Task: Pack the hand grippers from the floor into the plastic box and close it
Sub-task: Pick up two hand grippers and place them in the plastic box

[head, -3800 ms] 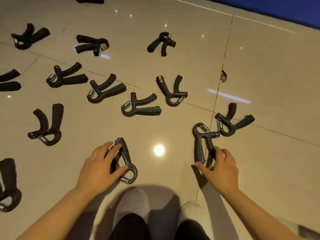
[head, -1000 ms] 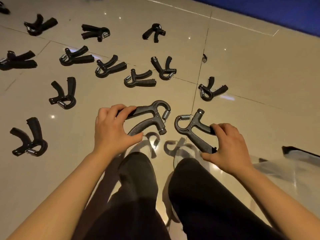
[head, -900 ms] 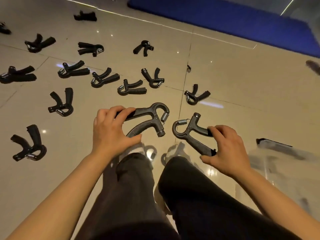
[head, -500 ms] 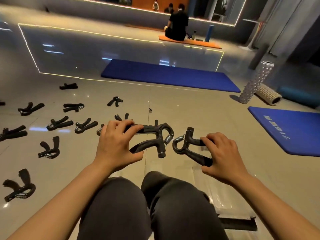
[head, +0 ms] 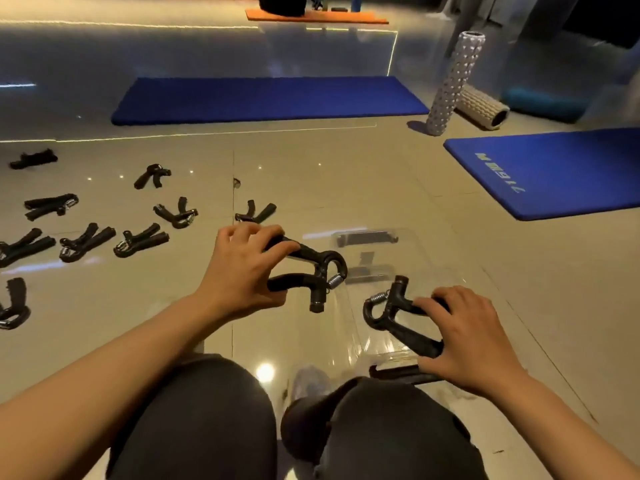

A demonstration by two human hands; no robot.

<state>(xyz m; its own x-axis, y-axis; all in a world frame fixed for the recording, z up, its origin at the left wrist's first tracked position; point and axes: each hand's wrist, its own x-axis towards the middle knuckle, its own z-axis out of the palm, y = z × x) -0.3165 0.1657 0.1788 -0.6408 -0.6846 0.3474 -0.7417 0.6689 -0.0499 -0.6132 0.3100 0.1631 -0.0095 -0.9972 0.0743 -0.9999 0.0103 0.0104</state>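
Holding one hand gripper apiece, the person is crouching over the plastic box (head: 412,341) in the head view, the only view supplied. The left hand (head: 239,275) is curling fingers and thumb round the handles of the left hand gripper (head: 311,271), carrying it in the air at the box's left edge. The right hand (head: 464,330) is pinching the right hand gripper (head: 391,320) by both handles, directly above the open box. The box is lying clear-walled on the floor (head: 346,188), near the knees; its lid (head: 367,237) appears to be lying just beyond. More loose grippers (head: 142,237) are lying scattered to the far left.

Judgement: these tools are looking rigid, moderately light, with textured handles offering the surest hold; the spring end is looking awkward to grasp. The box is appearing thin and light, likely sliding easily on glossy tile.
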